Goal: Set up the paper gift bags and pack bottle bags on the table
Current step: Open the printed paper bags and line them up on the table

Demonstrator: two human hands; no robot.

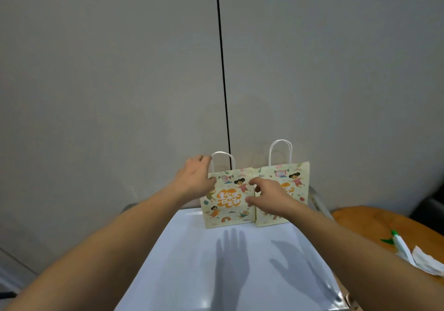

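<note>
Wall (pixel 96 70): A plain grey surface is seen behind the counter, filling the upper view; a thin black vertical line (pixel 222 70) runs down it toward 12 o'clock of the bags.
Counter (pixel 182 262): A glossy white top is seen from 6 o'clock up to the centre; shadows of both hands are cast on it.
Round table (pixel 374 224): An orange-brown top is located at 4 o'clock, beside the counter; white paper items with a green mark (pixel 408 253) are laid on it.
Left gift bag (pixel 228 205): It is stood upright at the far end of the counter, touching the right gift bag along one side edge; a cartoon print and orange lettering are shown; its white handle is raised.
Right gift bag (pixel 298 181): It is stood upright at 3 o'clock of the left bag, partly covered by the right hand.
Left hand (pixel 194 176): The upper left corner of the left gift bag is gripped, fingers curled over its rim beside the handle.
Right hand (pixel 271 195): The fingers are curled at the left gift bag's right edge; whether the edge is actually pinched cannot be told.
</note>
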